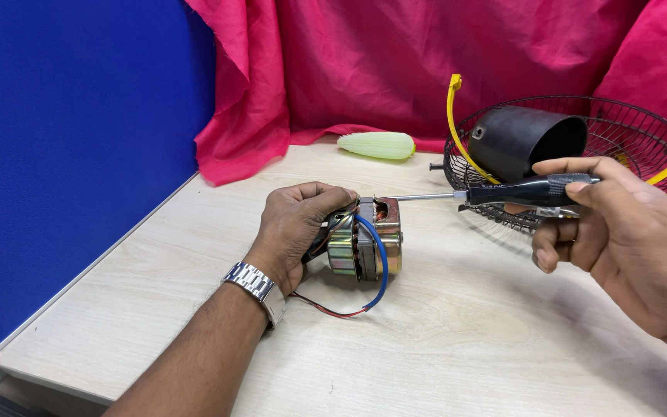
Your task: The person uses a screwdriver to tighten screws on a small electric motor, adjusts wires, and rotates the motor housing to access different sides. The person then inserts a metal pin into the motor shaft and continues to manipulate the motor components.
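From the head camera we look down on a pale wooden desk (441, 324) set against a blue partition (71, 154) and a draped pink cloth (395, 62).

Our left hand (296, 224) is closed around the near end of a small electric motor (366, 249), a block of stacked metal plates in a brassy frame that lies on its side on the desk near the middle of the view. The left grip is clamped on it, fingers curled over the top. A blue wire (382, 266) loops around the motor's front, and thin red and black leads trail on the desk below the wrist, which wears a metal watch (256, 284).

Our right hand (619, 235) is shut around the black handle of a screwdriver (503, 193), thumb and forefinger pinching it from above. The tool's long axis runs nearly level, from right to left, and its steel shaft ends at the motor's upper edge; we cannot tell whether the tip is seated in a screw. So the motor lies to the left of the right grip, along the line of the shaft, and the left hand is already on it.

Behind the tool, a black wire fan guard (642, 131) with a yellow rim strip holds a black cylindrical cover (526, 139). A pale green ribbed piece (377, 144) lies by the cloth.
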